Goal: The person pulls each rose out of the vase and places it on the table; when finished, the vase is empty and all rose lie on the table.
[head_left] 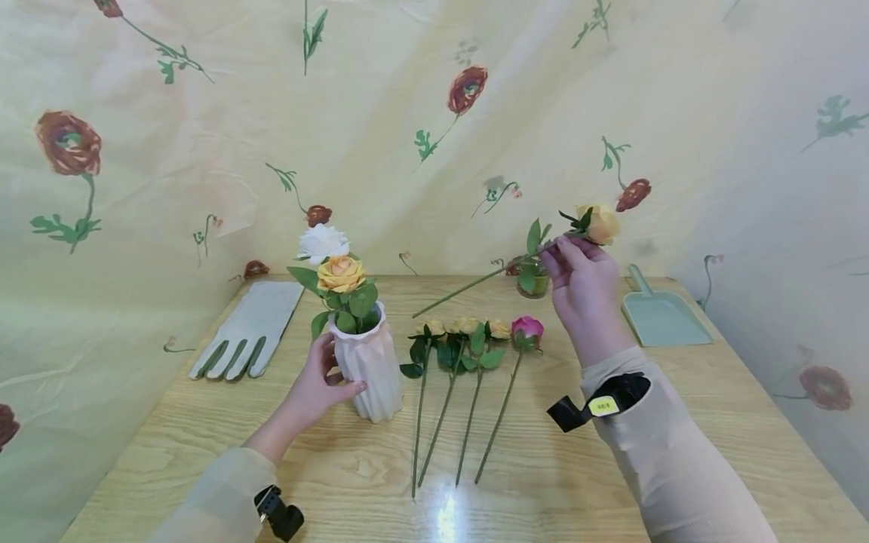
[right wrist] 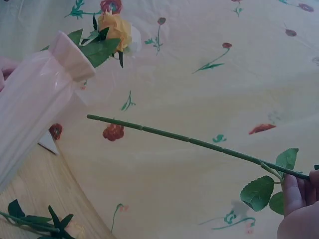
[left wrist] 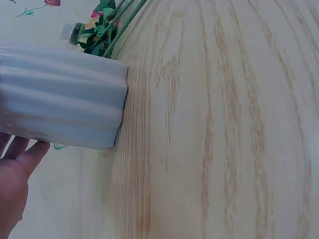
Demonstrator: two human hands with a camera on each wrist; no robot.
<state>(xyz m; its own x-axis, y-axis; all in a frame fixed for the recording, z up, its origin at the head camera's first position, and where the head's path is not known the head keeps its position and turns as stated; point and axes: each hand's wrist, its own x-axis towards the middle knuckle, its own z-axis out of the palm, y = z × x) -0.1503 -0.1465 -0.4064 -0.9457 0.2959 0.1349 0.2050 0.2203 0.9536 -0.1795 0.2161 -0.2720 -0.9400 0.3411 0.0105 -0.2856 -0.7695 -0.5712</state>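
Note:
My left hand (head_left: 322,381) grips the left side of a white ribbed vase (head_left: 372,369), thumb across its front. Out of the vase rise a yellow-orange rose (head_left: 341,274) and a white flower (head_left: 324,243) with green leaves. With my right hand (head_left: 587,283), raised at the right, I pinch a yellow rose (head_left: 600,225) high on its stem, close below the bloom. Its long green stem (right wrist: 199,143) slants down leftward, and the bare end points toward the vase. The held bloom is outside the right wrist view.
Pale yellow roses (head_left: 466,326) and a pink rose (head_left: 527,330) lie side by side on the wooden table (head_left: 326,483), stems toward me. Behind them stands a small glass jar (head_left: 534,286). A grey-white glove (head_left: 261,320) lies left, a green dustpan (head_left: 665,317) right. Flowered cloth (head_left: 380,136) hangs behind.

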